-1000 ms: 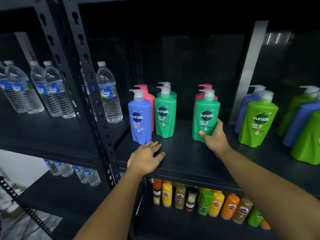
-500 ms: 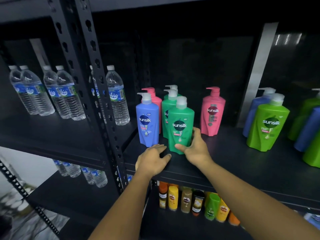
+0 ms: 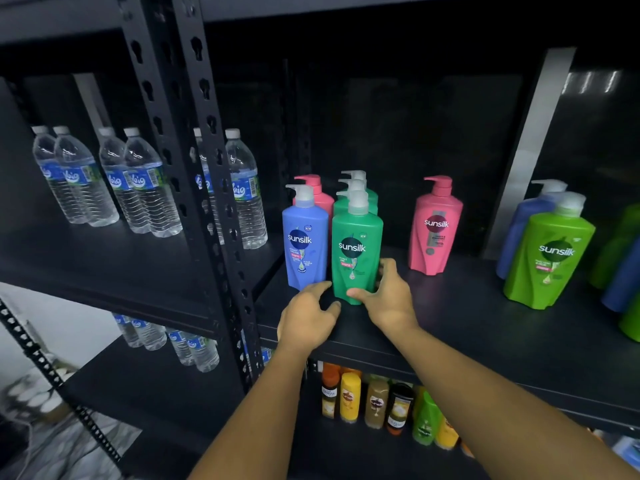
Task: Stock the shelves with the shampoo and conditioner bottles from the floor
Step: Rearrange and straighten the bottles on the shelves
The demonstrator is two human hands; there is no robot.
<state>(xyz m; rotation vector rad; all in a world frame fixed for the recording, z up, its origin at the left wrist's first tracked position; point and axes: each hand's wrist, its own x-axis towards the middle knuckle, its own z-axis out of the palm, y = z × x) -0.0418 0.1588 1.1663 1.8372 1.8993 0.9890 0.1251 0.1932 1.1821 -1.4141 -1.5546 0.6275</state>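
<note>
Bare shelf board [image 3: 450, 323] runs from front green bottle [image 3: 356, 258] toward 3 o'clock; a wide gap up to pink bottle [image 3: 434, 226] at 2 o'clock. More bare board between pink bottle and lime bottle [image 3: 550, 251]. Blocked at 9 o'clock by blue bottle [image 3: 304, 244] just beside, then slotted post [image 3: 214, 202]. At 12 o'clock rear green bottles [image 3: 360, 199] stand close, maybe touching, too dim. Right hand [image 3: 388, 296] covers its 4 o'clock side, left hand [image 3: 308, 317] sits at 7 o'clock.

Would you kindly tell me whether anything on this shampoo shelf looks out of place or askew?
Only the lone pink bottle: it stands off to the right, a clear gap away from the green bottle that the right hand grips. Nothing looks spilled or toppled.
</note>
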